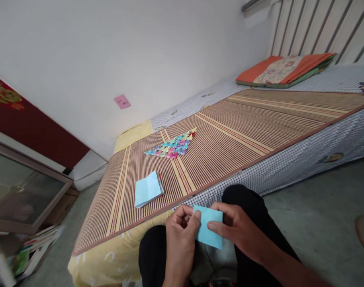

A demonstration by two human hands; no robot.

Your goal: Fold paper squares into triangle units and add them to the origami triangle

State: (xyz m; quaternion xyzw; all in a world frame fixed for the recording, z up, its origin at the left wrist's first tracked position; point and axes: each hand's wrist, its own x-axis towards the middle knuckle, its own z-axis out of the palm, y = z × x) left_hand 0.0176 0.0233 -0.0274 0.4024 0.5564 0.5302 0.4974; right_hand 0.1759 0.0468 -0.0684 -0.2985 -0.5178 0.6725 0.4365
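A small light-blue sheet of paper (pixel 210 229) is held up between my two hands, just in front of the bed edge and above my knees. My left hand (pixel 183 225) pinches its left side, thumb on the near face. On the right side, my right hand (pixel 229 223) grips it between thumb and fingers. On the mat beyond my left hand lies a stack of light-blue paper (pixel 148 189) with some reddish edges showing. Farther back sits a triangular group of small folded paper pieces (pixel 174 145) in several colours.
A striped bamboo mat (pixel 229 139) covers the bed. A folded orange and green quilt (pixel 285 71) lies at the far right, near a slatted headboard (pixel 319 28). A pink note (pixel 122 101) is on the wall. At left stands a glass-fronted cabinet (pixel 26 187) with papers (pixel 35 249) below.
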